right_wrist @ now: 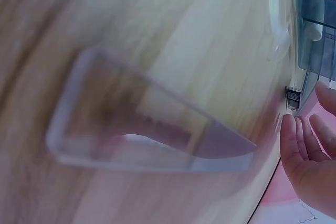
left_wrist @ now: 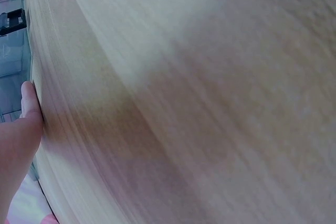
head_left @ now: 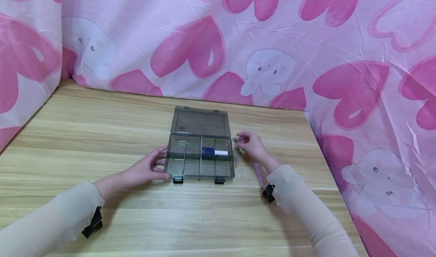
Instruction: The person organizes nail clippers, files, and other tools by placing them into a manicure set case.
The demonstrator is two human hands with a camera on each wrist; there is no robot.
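My left hand point(head_left: 154, 167) rests against the left side of a smoky clear compartment box point(head_left: 192, 176). Its thumb lies at the front left corner, with the fingers spread along the side. Inside the box lies a small dark blue bottle with a long white cap point(head_left: 221, 153). Beyond the box's right side, my right hand point(head_left: 251, 145) is at a small metal tool point(head_left: 235, 144) shaped like a nail clipper. The right wrist view shows the fingertips point(right_wrist: 289, 121) right at this tool point(right_wrist: 293, 97), thumb and fingers apart.
The box's lid point(head_left: 201, 122) lies open toward the back. Small clear pieces point(head_left: 242, 172) lie right of the box, and a lilac stick with a clear end point(head_left: 257, 170) lies by my right wrist. A pink patterned cloth point(head_left: 190, 52) borders the wooden table point(head_left: 153, 219).
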